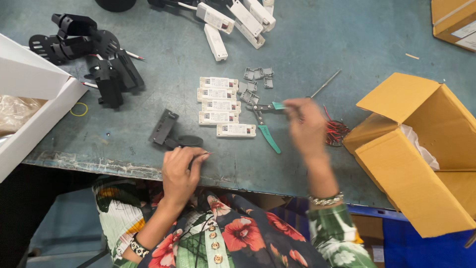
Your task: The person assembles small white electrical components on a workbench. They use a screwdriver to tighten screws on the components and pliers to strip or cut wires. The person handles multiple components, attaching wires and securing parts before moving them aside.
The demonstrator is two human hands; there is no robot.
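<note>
The left hand pinches thin wires at the table edge, beside a black fixture. The right hand closes on one teal handle of the cutters, which lie just right of five white drivers.

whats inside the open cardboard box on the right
The open cardboard box shows crumpled white wrapping at its opening. Anything beneath the wrapping or deeper inside is hidden by the flaps and front wall.
</note>
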